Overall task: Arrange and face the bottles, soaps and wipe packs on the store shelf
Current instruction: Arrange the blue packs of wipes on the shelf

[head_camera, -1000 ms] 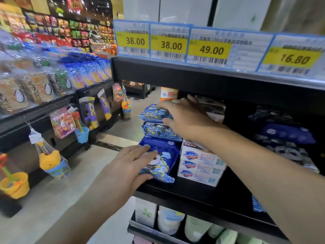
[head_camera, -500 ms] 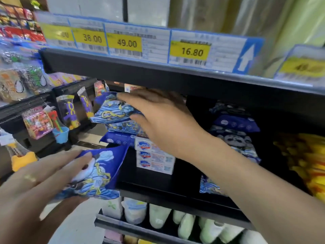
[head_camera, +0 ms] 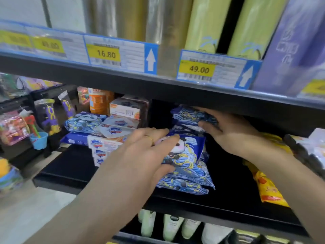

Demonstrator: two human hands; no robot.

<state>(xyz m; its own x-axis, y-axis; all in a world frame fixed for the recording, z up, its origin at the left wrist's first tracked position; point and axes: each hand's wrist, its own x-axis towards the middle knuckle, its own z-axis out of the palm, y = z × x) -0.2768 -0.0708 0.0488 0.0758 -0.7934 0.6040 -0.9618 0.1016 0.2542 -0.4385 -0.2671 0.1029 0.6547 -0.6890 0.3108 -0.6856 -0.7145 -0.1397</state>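
Note:
A stack of blue panda wipe packs [head_camera: 190,175] stands mid-shelf on the black shelf [head_camera: 70,171]. My left hand [head_camera: 140,155] grips one pack [head_camera: 186,148] at the front of this stack, thumb under it, fingers on top. My right hand [head_camera: 228,132] holds another blue pack [head_camera: 190,115] high at the back of the same stack, just under the upper shelf. To the left lie two more blue packs [head_camera: 82,122] beside stacked white soap boxes [head_camera: 105,143].
Yellow packets [head_camera: 265,185] lie at the right of the shelf. Pale green bottles [head_camera: 170,226] stand on the shelf below. Price tags [head_camera: 105,53] line the upper shelf edge, with tall rolls above. Hanging toys [head_camera: 38,136] fill the left rack by the aisle floor.
Both hands have carried a blue wipe pack each from the left pile beside the soap boxes rightward to the middle stack. The view has swung to the right.

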